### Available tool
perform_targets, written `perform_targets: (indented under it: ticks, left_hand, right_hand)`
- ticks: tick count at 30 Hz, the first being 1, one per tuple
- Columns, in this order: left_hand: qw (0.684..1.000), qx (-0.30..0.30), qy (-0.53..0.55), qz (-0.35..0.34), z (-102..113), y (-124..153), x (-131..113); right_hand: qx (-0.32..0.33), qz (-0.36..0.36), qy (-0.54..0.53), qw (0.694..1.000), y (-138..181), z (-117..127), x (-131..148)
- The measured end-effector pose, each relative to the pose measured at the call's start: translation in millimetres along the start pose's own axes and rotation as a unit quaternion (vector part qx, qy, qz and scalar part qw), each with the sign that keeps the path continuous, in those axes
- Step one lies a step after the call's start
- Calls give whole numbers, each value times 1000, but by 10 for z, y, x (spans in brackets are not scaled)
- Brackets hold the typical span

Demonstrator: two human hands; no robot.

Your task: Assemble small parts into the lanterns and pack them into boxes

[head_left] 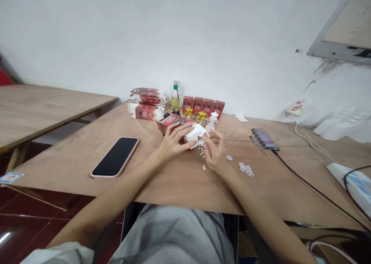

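Observation:
A red printed carton (175, 120) with white end flaps lies on its side in front of me. My left hand (175, 140) is wrapped over it, thumb along the white end. At that end, the fingers of my right hand (215, 150) are pinched against a white flap (203, 133). What is inside the carton is hidden. Just behind it stand two small gold lantern-shaped pieces (202, 116), a dark one (175, 111) and a white one (213, 117). Small white bits (202, 152) lie below the carton's end.
Flattened and folded cartons (149, 111) are piled at the back left, near a bottle of yellow liquid (175, 99). Several red boxes (204, 104) stand against the wall. A phone (116, 157) lies left; a cabled device (265, 139) and white tags (246, 169) lie right.

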State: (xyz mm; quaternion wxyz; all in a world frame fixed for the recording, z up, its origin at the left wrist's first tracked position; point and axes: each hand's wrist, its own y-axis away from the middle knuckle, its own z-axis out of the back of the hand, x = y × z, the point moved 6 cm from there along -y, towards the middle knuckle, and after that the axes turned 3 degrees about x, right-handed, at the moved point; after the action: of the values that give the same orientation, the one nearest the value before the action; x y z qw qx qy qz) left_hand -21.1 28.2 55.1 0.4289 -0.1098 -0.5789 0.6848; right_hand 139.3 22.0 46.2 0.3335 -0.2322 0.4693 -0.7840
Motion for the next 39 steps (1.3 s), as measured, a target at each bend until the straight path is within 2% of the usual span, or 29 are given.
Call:
perform_targets:
  ticks: [5,11,18,26,32,39]
  left_hand:
    - [1000,-1,-2,16,3,-15,0]
    - [999,-3,-31,-39,-22,2,-69]
    - [999,23,-38,-15,-47,-19,-53]
    - [998,-2,-57,-35,-6,-42,-87]
    - [998,1,-56,-37,4,-57,-95]
    - [997,23,-77,-14,-41,-30,-75]
  right_hand:
    - [-5,11,-8,1000,-19,20,-1]
    - [-9,-5,-30,1000,-31,63,-47]
    - [-1,-5,-26,1000,-26,63,-56]
    - [-3,-8,-34,999,-9,59,-92]
    - [3,-18,-32,999,-3,53,-91]
    - [-24,-3,-71,997,-17,60,-109]
